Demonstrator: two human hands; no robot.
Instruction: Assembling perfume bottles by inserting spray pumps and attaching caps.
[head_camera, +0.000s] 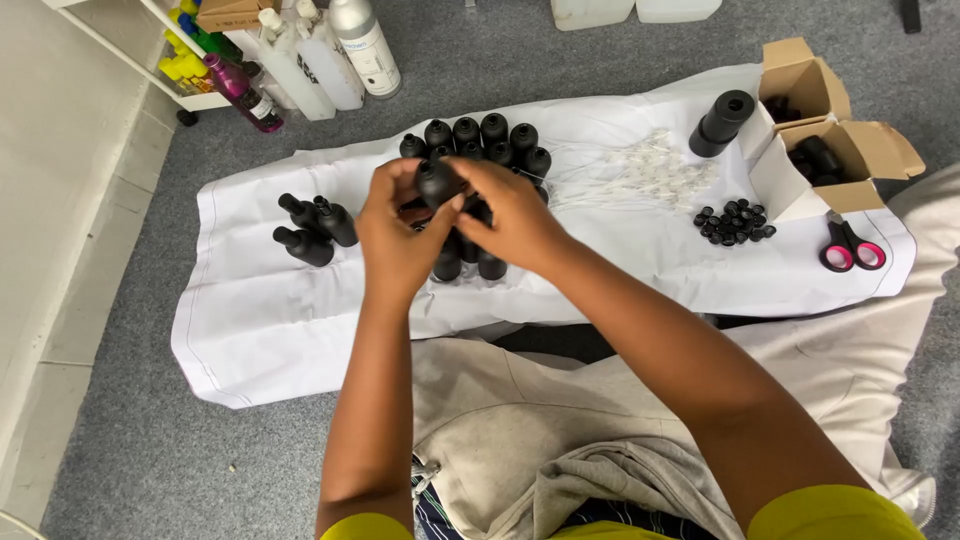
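Small black bottle (438, 183) held up between both hands, above a white sheet (260, 320) spread on grey carpet. Left hand (397, 240) wrapped about the bottle's left side, fingers curled and pressed against it. Right hand (512, 222) closing over from the other side, thumb and forefinger pinching at the bottle's top; exactly what is pinched there cannot be told.

Directly beyond the fingertips, a cluster of upright black bottles (480, 135); under the hands, more of the same kind (468, 264), partly hidden. Left of the left hand's knuckles, three black bottles lying on their sides (312, 230). Right of the right hand, a scatter of thin white tubes (640, 165), then a heap of small black caps (733, 222), a black cylinder (722, 122), pink-handled scissors (851, 250) and two open cardboard boxes (830, 140).
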